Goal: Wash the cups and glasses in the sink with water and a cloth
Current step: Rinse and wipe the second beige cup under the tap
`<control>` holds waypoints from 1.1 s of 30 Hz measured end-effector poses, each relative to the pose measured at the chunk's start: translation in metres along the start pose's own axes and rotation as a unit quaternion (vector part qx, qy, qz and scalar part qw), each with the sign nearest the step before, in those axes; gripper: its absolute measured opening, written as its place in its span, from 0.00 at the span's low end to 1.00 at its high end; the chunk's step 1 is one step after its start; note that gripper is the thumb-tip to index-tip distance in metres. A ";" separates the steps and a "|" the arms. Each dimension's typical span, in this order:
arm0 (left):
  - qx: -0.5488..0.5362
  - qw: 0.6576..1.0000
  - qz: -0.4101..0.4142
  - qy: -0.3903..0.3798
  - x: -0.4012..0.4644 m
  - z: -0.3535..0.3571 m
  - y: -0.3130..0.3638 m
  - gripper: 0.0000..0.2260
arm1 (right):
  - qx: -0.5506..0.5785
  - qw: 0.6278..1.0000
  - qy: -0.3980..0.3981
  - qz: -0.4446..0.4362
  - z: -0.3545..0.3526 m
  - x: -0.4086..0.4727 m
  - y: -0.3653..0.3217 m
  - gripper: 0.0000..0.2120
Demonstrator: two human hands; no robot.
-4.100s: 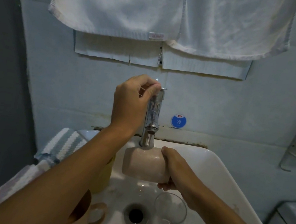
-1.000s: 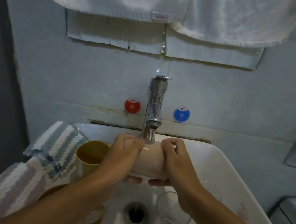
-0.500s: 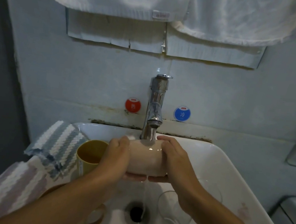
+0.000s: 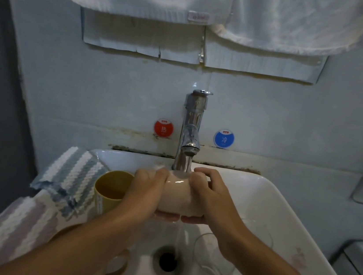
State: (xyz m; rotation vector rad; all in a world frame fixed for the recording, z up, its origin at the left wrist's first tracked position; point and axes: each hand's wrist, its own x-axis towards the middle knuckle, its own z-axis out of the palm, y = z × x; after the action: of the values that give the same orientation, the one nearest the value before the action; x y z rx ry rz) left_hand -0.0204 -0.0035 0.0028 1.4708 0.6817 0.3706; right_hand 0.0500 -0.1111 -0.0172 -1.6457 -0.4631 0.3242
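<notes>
Nearest me, below my fingers, a clear glass (image 4: 213, 266) stands in the sink (image 4: 286, 211) right under my right forearm, and a second glass (image 4: 257, 237) sits just behind it. Under my left forearm I make out the handle of a brown mug (image 4: 116, 265), mostly hidden. If I drop either wrist while turning the cup, I judge I could knock one of these over against the basin. The drain (image 4: 167, 260) lies between them, with water running into it.

My left hand (image 4: 146, 190) and right hand (image 4: 209, 198) both wrap the pink cup (image 4: 177, 196), which lies on its side under the tap (image 4: 190, 136); fingers curl over the top and thumbs close beneath. The stream (image 4: 184, 163) lands on the cup wall, which looks wet and glossy, so I think a slip is the main risk.

Just left of my left fingers stands a yellow cup (image 4: 109, 190), close enough to bump. Beside it a striped cloth (image 4: 69, 175) drapes over the sink edge, out of both hands' hold.

Beyond my fingers, red (image 4: 163, 128) and blue (image 4: 223, 138) stickers flank the tap, and white towels (image 4: 194, 0) hang above.
</notes>
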 end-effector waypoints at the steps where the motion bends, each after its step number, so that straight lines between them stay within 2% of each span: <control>1: -0.003 1.000 0.001 -0.006 -0.003 0.001 0.001 0.18 | 0.004 1.000 -0.008 0.000 0.000 -0.001 0.000 0.10; 4: -0.006 0.999 0.026 -0.029 -0.008 0.002 0.003 0.19 | 0.014 1.000 -0.007 0.000 0.000 -0.004 0.000 0.17; 7: 0.002 0.998 0.052 -0.040 -0.007 0.001 -0.001 0.23 | 0.017 1.000 0.020 0.012 0.001 -0.002 0.001 0.16; 10: -0.014 0.998 0.056 -0.032 0.002 0.001 -0.006 0.14 | 0.014 0.998 0.057 0.022 0.001 0.003 0.000 0.08; 13: 0.015 0.998 0.060 0.003 0.011 0.004 -0.005 0.09 | 0.012 0.998 0.060 0.030 0.000 0.004 0.000 0.07; 16: 0.035 0.996 0.080 0.004 0.009 0.003 -0.007 0.09 | 0.013 0.999 0.020 0.023 0.001 -0.001 -0.001 0.16; 19: 0.036 0.997 0.074 0.003 0.003 0.001 -0.008 0.20 | 0.028 0.999 -0.010 0.017 0.001 -0.006 -0.001 0.26; 21: 0.048 0.997 0.060 0.003 0.003 0.002 -0.008 0.24 | 0.026 0.999 -0.002 0.022 0.001 -0.006 -0.002 0.25; 26: 0.018 0.998 0.031 -0.056 -0.002 0.004 -0.008 0.20 | 0.017 0.999 0.040 0.029 -0.002 -0.001 0.001 0.12; 28: 0.033 0.996 0.022 -0.079 -0.001 0.004 -0.010 0.23 | 0.010 0.999 0.045 0.025 -0.005 0.000 0.004 0.09; 31: 0.044 0.995 0.042 -0.085 0.001 0.004 -0.012 0.26 | -0.003 0.999 0.028 0.025 -0.005 0.000 0.005 0.10; 33: 0.067 0.992 0.067 -0.083 0.000 0.004 -0.012 0.18 | 0.004 0.999 0.015 0.034 -0.004 -0.001 0.003 0.13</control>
State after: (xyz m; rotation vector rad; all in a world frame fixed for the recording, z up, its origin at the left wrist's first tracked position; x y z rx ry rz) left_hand -0.0198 -0.0076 -0.0087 1.6606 0.4829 0.3063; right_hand 0.0515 -0.1148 -0.0202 -1.6587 -0.3826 0.3518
